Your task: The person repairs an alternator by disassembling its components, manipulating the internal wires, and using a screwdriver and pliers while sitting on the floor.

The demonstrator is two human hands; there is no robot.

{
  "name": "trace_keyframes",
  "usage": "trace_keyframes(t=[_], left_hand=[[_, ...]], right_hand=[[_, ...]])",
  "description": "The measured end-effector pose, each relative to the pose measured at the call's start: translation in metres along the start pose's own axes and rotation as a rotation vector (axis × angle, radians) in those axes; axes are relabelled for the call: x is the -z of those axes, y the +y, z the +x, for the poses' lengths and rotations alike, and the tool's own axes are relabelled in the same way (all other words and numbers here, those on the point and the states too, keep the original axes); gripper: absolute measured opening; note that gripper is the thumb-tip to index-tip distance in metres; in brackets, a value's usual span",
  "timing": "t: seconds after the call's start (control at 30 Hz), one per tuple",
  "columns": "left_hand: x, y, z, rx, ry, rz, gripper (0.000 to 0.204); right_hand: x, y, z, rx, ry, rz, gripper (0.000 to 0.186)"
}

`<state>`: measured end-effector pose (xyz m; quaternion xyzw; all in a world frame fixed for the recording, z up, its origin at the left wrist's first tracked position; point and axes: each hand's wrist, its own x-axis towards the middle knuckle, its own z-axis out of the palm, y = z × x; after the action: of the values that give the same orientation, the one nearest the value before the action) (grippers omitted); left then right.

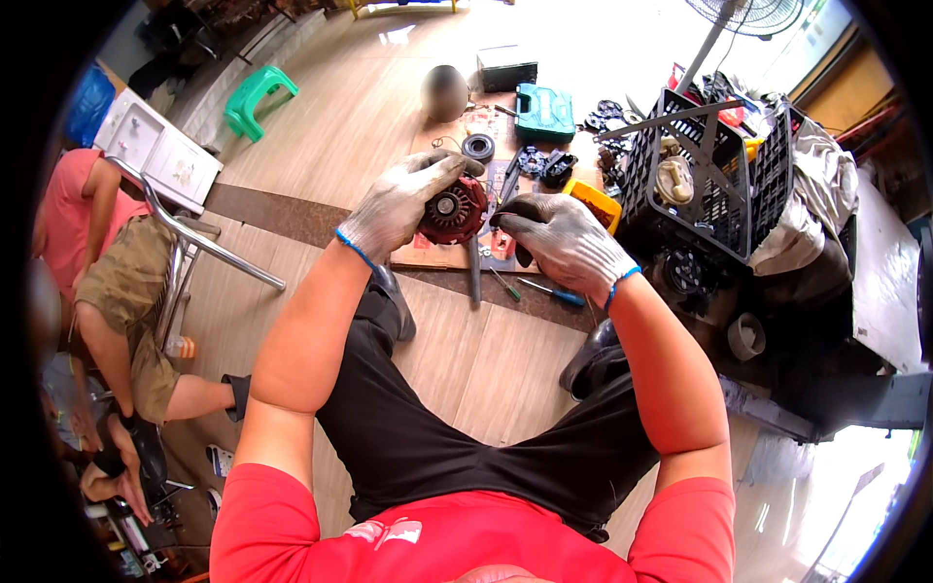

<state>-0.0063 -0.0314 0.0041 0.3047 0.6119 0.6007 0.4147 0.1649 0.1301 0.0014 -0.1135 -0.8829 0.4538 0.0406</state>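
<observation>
A round, dark red slotted part (451,208), like a motor or flywheel rotor with a metal hub at its centre, is held up above the floor. My left hand (394,206), in a dirty white glove with a blue cuff, is closed around its upper left side. Just right of the part, my right hand (571,243), gloved the same way, has its darkened fingers bent together in a pinch. Whatever lies between those fingertips is too small to make out. A dark bar or handle (474,272) shows below the part.
Under my hands lies a cardboard sheet (428,255) with a black ring (477,147), a teal tool case (544,114) and a yellow container (593,204). Screwdrivers (552,291) lie nearer. Black crates (685,175) stand right; a green stool (260,101) and a seated person (126,282) are left.
</observation>
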Motion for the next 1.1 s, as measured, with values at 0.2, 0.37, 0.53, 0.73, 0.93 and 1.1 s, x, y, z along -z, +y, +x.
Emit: trace_keyframes(t=[0.2,0.37,0.53,0.73,0.93,1.1], left_hand=[[0.0,-0.025,0.011,-0.071,0.448,0.023,0.035],[-0.007,-0.008,0.014,0.095,0.483,-0.595,0.032],[-0.013,0.015,0.0,0.172,0.312,-0.666,0.037],[-0.003,0.01,-0.01,0.016,0.078,-0.228,0.04],[0.003,-0.002,-0.01,-0.209,0.345,0.799,0.042],[0.021,-0.012,0.009,-0.158,0.789,0.478,0.039]], right_hand=[[-0.018,-0.012,-0.023,0.087,-0.047,-0.12,0.029],[-0.043,0.007,-0.028,0.165,-0.058,-0.358,0.021],[-0.034,0.029,-0.013,-0.038,0.022,-0.531,0.013],[0.018,0.056,-0.007,-0.255,0.273,-0.694,0.026],[0.041,0.031,-0.032,-0.052,0.463,-0.756,0.025],[0.023,0.004,-0.063,0.135,0.335,-0.647,0.019]])
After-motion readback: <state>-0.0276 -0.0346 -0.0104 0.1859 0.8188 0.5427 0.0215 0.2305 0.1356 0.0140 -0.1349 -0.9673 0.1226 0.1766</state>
